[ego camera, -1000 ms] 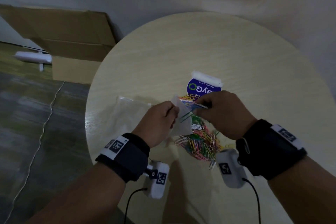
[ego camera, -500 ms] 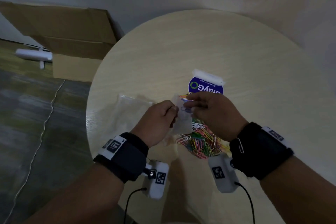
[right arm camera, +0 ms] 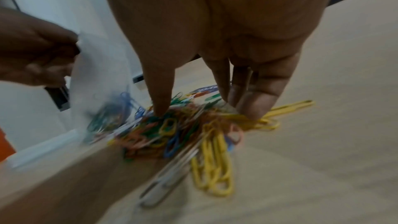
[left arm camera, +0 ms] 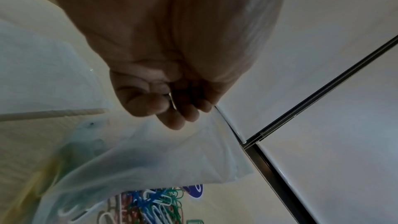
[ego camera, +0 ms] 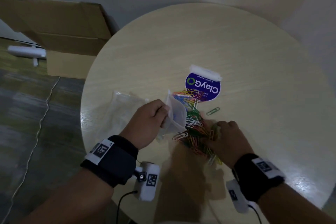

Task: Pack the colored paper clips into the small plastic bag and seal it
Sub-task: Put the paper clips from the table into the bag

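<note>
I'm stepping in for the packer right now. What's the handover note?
Left hand: pinches the small plastic bag by its mouth, held above the table.
Right hand: fingers down in the paper clip pile, gathering; whether it grips any is unclear.
Done: a few clips, blue among them, already in the bag.
Left: most of the pile, one stray green clip beside it, then sealing.

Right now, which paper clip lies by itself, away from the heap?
The green paper clip lies alone on the table, to the right of the colourful heap and below the purple label. All other loose clips are tangled together.
</note>
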Demonstrator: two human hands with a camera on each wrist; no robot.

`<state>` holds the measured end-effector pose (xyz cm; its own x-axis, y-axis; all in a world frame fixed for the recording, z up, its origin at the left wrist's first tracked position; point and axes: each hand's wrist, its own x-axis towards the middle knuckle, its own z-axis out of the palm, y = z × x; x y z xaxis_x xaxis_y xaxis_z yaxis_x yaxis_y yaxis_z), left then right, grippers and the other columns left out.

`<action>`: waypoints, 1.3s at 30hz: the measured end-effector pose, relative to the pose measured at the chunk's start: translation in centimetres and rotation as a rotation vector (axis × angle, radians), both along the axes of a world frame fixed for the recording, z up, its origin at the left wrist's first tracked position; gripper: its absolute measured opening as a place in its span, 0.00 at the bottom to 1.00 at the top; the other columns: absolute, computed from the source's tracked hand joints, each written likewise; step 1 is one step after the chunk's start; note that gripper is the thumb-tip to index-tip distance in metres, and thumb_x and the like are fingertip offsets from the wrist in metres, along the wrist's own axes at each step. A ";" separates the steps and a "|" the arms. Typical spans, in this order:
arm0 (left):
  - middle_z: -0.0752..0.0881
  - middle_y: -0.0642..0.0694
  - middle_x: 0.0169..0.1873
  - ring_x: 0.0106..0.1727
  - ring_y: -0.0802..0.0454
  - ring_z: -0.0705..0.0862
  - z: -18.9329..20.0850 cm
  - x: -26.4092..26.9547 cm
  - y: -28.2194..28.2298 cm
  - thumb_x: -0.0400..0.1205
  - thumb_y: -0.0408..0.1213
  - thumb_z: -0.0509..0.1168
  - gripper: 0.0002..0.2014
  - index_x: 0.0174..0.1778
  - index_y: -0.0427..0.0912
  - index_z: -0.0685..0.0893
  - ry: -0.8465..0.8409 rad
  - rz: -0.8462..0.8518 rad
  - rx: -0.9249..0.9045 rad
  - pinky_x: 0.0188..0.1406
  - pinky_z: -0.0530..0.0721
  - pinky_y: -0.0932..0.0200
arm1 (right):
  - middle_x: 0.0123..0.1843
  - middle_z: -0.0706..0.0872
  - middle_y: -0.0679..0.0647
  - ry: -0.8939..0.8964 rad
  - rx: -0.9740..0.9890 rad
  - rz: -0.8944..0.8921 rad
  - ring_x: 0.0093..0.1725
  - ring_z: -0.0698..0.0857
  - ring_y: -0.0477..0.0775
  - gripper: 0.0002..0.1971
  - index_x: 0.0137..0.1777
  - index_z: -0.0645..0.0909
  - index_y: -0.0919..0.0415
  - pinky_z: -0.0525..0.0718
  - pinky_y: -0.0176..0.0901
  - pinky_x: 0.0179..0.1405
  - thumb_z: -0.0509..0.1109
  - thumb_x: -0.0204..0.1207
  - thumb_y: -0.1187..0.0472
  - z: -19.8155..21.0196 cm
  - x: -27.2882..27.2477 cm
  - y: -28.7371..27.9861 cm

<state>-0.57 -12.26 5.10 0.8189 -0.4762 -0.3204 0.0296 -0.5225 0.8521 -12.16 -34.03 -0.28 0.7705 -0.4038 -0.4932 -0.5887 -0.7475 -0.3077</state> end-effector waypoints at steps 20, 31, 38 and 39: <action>0.83 0.34 0.35 0.26 0.55 0.72 0.0 0.2 0.1 0.89 0.42 0.57 0.16 0.38 0.38 0.77 -0.011 -0.015 0.030 0.29 0.72 0.57 | 0.46 0.81 0.58 -0.145 -0.033 0.237 0.47 0.82 0.63 0.14 0.54 0.84 0.56 0.75 0.47 0.42 0.68 0.75 0.48 0.2 1.7 0.8; 0.83 0.39 0.30 0.28 0.52 0.75 0.1 0.3 -1.1 0.89 0.41 0.56 0.16 0.37 0.39 0.78 -0.056 -0.048 0.028 0.29 0.73 0.55 | 0.29 0.81 0.45 -0.418 0.065 0.313 0.31 0.80 0.47 0.04 0.40 0.86 0.53 0.70 0.36 0.29 0.72 0.73 0.55 10.7 4.7 0.1; 0.81 0.47 0.28 0.25 0.60 0.74 0.5 0.2 -1.5 0.90 0.43 0.57 0.16 0.37 0.43 0.79 -0.036 -0.059 0.029 0.29 0.74 0.56 | 0.37 0.86 0.57 -0.258 0.075 0.448 0.40 0.82 0.58 0.09 0.38 0.86 0.61 0.74 0.46 0.37 0.70 0.73 0.56 10.0 7.8 3.6; 0.81 0.47 0.29 0.25 0.60 0.74 0.5 0.2 -1.5 0.90 0.42 0.57 0.16 0.38 0.42 0.79 -0.035 -0.062 0.031 0.29 0.75 0.56 | 0.37 0.85 0.58 -0.236 0.087 0.458 0.40 0.81 0.58 0.10 0.38 0.86 0.61 0.72 0.45 0.37 0.70 0.73 0.56 9.9 8.1 4.0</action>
<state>-0.39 -13.78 5.61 0.7990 -0.5170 -0.3070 -0.0336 -0.5482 0.8357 -4.10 -29.99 9.60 0.9528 0.0352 -0.3014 -0.1148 -0.8776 -0.4654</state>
